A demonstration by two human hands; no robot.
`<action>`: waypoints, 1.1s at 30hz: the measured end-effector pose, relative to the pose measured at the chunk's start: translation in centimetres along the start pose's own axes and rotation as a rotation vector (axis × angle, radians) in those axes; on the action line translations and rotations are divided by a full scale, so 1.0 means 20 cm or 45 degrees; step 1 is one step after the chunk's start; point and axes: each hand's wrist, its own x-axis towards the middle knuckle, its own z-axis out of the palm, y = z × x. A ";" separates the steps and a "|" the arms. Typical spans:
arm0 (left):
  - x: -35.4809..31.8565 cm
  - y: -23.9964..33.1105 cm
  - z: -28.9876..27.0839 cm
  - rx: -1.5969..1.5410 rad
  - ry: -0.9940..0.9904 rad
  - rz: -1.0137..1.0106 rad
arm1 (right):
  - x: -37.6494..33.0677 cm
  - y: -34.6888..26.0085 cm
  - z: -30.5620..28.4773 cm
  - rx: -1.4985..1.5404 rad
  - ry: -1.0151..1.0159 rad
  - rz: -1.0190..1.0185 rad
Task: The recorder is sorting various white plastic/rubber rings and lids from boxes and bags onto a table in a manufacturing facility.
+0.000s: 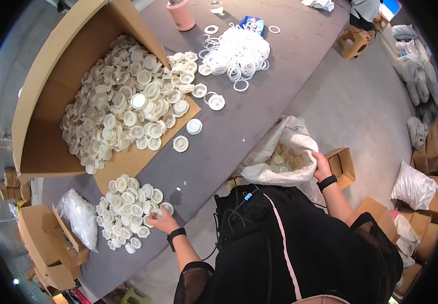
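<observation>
My left hand rests on the edge of a small heap of white round plastic caps on the grey table, fingers curled on one or two caps. My right hand grips the rim of a white woven sack hanging at the table's edge, with more caps inside it. A large tipped cardboard box spills a big pile of caps across the table. A heap of white rings lies farther off.
A pink bottle and a blue packet stand at the far end. A clear plastic bag and small cardboard boxes sit at the left. More boxes and white sacks lie on the floor at the right.
</observation>
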 end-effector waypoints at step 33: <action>0.13 0.02 -0.12 0.592 -0.217 0.512 | 0.08 0.12 0.09 -0.123 0.190 -0.110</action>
